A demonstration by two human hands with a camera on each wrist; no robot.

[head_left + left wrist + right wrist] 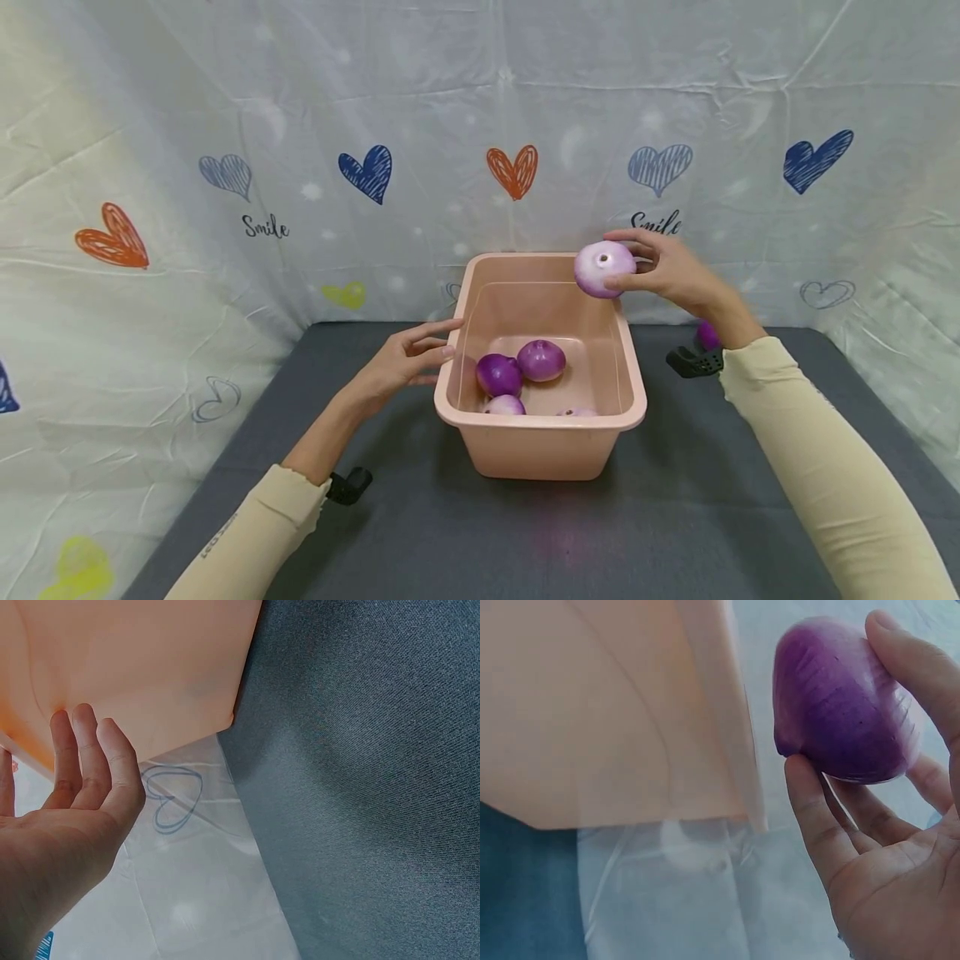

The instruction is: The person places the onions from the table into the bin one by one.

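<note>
My right hand (671, 271) holds a purple-and-white onion (602, 268) between thumb and fingers, above the far right corner of a peach plastic tub (543, 454). In the right wrist view the onion (844, 701) shows its deep purple side, the fingertips at its edge. My left hand (411, 357) is at the tub's left rim, fingers extended and fairly straight; the left wrist view shows those fingers (94, 765) against the tub's outer wall. Inside the tub lie two purple onions (542, 361) and two paler ones (505, 405), the latter partly hidden by the near rim.
Another purple onion (707, 336) sits on the dark grey table (517, 542) behind my right wrist, partly covered by it. A pale curtain (442, 83) printed with hearts hangs close behind the tub and along both sides.
</note>
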